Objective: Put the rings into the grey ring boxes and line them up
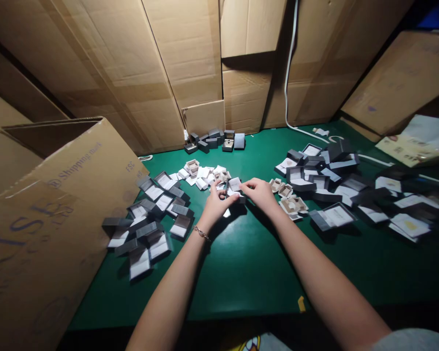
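Observation:
A small dark jewelry box (pixel 235 185) with a white lining stands open between my hands over the green table. My left hand (pixel 216 207) grips its left and near side, with the thumb along the front. The fingers of my right hand (pixel 260 194) are closed in a pinch at the box's right edge; the exact grip is partly hidden. Just beyond my left hand lies a pile of white pads and folded inserts (pixel 204 175). Beside my right hand are several beige cardboard inserts (pixel 293 205).
Open dark boxes (pixel 157 241) spread along the left, and more boxes (pixel 332 215) cover the right. Closed boxes (pixel 212 142) sit at the back against stacked cartons (pixel 201 58). A large open carton (pixel 106 165) borders the left. A white cable (pixel 287 83) hangs behind.

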Tool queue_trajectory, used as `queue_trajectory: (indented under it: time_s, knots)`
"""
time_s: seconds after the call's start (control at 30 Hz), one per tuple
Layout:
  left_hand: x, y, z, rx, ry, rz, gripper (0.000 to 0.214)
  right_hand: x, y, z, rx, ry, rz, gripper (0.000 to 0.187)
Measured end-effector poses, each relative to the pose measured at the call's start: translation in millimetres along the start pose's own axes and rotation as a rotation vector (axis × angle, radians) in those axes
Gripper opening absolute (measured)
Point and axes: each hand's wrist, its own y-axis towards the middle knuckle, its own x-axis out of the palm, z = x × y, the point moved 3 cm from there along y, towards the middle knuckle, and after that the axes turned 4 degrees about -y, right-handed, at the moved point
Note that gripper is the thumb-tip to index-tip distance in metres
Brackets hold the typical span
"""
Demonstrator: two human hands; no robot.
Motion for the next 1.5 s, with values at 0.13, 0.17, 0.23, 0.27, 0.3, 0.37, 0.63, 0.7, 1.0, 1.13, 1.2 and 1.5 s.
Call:
queue_trajectory:
  time_s: [0.13,0.17,0.23,0.27,0.3,0.37,0.63,0.7,1.0,1.13,1.2,1.5]
  knots:
    - [2.4,-6,5,0.025,0.068,0.012,0.075,4,1,5,0.051,-0.001,-0.004,0.015]
    - [2.8,-7,6,0.037,0.081,0.008,0.076,6,1,6,0.071,0.018,-0.029,0.015]
    - [3.2,-8,6,0.054,0.1,-0.008,0.081,8,1,7,0.112,0.055,-0.083,0.017]
    - [3.2,-8,6,0.057,0.111,-0.014,0.084,9,0,7,0.129,0.067,-0.107,0.018]
    - [3.1,-7,5,0.057,0.127,-0.021,0.087,10,0,7,0.139,0.075,-0.123,0.019]
    - [2.7,-7,5,0.065,0.165,-0.039,0.088,10,-1,6,0.139,0.073,-0.137,0.02]
    - [4.2,-7,9,0.202,0.242,-0.185,0.073,5,1,8,0.099,-0.069,0.067,0.017]
    - [4.5,-8,9,0.215,0.248,-0.222,0.074,8,1,8,0.079,0.039,0.028,0.024]
    - [5.5,-8,7,0.264,0.325,-0.268,0.077,8,-4,0,-0.042,0.017,-0.028,0.016]
    - [9.1,-13,9,0.329,0.365,-0.216,0.068,6,1,13,-0.009,0.008,0.08,0.02]
    - [10.2,-20,16,0.421,0.408,-0.151,0.054,4,3,17,-0.025,-0.022,0.127,0.025]
    - [66.6,-83,41,0.983,0.799,-0.426,0.03,27,-18,-20,-0.05,0.321,-0.249,0.044]
